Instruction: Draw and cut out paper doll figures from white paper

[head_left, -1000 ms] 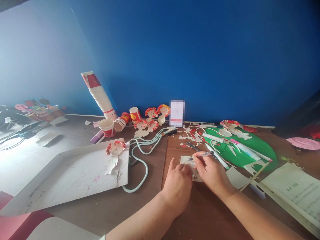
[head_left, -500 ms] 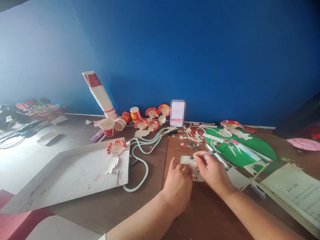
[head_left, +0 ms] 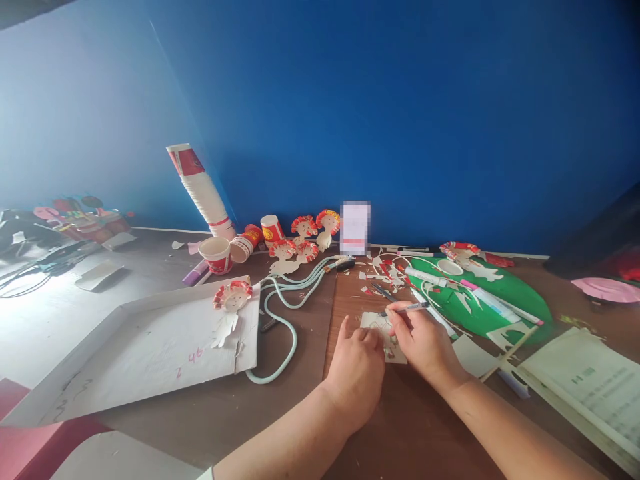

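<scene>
Since one second ago, only a small thing has changed: my right hand has shifted slightly to the right, and a little more of the drawn lines shows between my two hands. My left hand has stayed at its place. From this I judge that the drawing on the small white card is still going on, in short strokes. My right fingers are closed together on the pen, which leans to the right; its tip is at the upper part of the card, but I cannot tell surely if it touches. My left fingers are bent over the card's left side, one outer finger sticking up; their tips are hidden, so I cannot tell how firmly they press. The card lies flat on the brown table, partly covered by both hands.
</scene>
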Demonstrator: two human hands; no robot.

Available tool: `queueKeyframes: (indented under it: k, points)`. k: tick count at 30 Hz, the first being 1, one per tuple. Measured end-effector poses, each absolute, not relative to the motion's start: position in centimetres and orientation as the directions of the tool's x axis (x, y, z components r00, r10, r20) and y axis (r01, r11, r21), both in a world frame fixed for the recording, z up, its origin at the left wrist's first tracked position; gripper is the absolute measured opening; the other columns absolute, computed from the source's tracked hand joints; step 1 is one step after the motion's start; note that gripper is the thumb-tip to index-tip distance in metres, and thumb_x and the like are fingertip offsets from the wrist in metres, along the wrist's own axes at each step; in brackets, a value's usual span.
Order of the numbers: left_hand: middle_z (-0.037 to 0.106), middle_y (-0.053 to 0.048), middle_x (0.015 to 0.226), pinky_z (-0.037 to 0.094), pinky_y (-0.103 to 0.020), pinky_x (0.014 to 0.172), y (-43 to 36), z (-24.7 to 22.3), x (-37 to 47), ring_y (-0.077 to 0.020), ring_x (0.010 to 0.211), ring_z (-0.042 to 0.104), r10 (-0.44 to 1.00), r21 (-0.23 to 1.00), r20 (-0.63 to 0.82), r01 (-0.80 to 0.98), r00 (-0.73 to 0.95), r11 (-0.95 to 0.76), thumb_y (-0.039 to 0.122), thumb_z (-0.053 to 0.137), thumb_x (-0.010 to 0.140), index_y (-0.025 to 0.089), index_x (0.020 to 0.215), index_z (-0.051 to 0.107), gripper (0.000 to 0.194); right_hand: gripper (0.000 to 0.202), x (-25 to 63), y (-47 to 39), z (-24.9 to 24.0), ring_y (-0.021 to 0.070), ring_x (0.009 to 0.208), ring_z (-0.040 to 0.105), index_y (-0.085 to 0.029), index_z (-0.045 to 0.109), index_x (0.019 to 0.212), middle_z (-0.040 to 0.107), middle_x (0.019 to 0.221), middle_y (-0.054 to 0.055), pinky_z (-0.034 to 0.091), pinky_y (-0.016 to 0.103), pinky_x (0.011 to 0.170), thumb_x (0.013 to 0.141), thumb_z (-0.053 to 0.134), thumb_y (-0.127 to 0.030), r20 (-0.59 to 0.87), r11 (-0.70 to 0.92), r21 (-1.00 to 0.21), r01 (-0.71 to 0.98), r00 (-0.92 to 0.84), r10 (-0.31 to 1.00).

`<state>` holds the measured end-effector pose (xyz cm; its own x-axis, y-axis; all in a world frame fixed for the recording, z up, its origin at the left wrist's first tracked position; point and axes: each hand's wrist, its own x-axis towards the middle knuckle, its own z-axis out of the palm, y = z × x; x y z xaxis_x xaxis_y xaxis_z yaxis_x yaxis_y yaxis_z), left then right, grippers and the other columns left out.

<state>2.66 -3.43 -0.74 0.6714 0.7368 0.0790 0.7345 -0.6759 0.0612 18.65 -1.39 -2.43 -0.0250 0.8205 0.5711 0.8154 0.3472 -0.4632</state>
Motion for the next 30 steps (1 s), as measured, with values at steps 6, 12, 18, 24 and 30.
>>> queueKeyframes:
  k: [6,12,18,24,30]
  points:
    - [0.062,-0.011,0.105,0.021,-0.05,0.109,-3.36,-0.89,2.69,-0.0225,0.097,0.054,0.735,0.08,0.097,0.731,0.671,-0.678,0.019,0.042,0.081,0.013,0.111,0.06,0.035,0.019,18.86,-1.6,-2.52,0.0163,0.056,0.068,-0.017,0.06,0.094,0.07,0.069,0.003,0.051,0.026,0.061,0.091,0.047,-0.031,0.566,0.326,-0.491,0.808,0.012,0.824]
    - [0.062,-0.011,0.105,0.021,-0.05,0.109,-3.45,-0.57,2.71,-0.022,0.096,0.054,0.741,0.084,0.086,0.736,0.666,-0.672,0.017,0.042,0.081,0.013,0.108,0.061,0.034,0.022,18.95,-1.67,-2.6,0.0202,0.068,0.069,-0.017,0.06,0.094,0.071,0.078,0.008,0.051,0.028,0.063,0.091,0.047,-0.034,0.607,0.324,-0.432,0.841,0.006,0.794]
    - [0.062,-0.011,0.106,0.021,-0.051,0.109,-3.46,-0.48,2.69,-0.0223,0.096,0.054,0.737,0.084,0.095,0.733,0.669,-0.675,0.019,0.042,0.081,0.013,0.108,0.061,0.033,0.021,18.85,-1.69,-2.77,0.0201,0.071,0.069,-0.017,0.06,0.093,0.071,0.085,0.007,0.051,0.028,0.063,0.091,0.046,-0.032,0.602,0.332,-0.395,0.857,-0.032,0.798]
    - [0.062,-0.01,0.106,0.021,-0.051,0.109,-3.45,-0.66,2.65,-0.022,0.097,0.053,0.734,0.069,0.091,0.732,0.672,-0.678,0.02,0.041,0.082,0.013,0.108,0.061,0.033,0.023,18.85,-1.72,-2.92,0.0205,0.072,0.069,-0.017,0.061,0.094,0.071,0.082,0.007,0.051,0.028,0.063,0.092,0.045,-0.033,0.604,0.33,-0.369,0.869,-0.045,0.795]
    - [0.062,-0.01,0.107,0.021,-0.05,0.109,-3.45,-0.41,2.67,-0.0221,0.098,0.053,0.729,0.058,0.08,0.727,0.68,-0.684,0.019,0.041,0.082,0.012,0.109,0.06,0.034,0.023,18.73,-1.79,-2.78,0.0204,0.072,0.069,-0.017,0.061,0.093,0.072,0.083,0.007,0.051,0.028,0.063,0.092,0.045,-0.033,0.611,0.323,-0.341,0.883,-0.053,0.789]
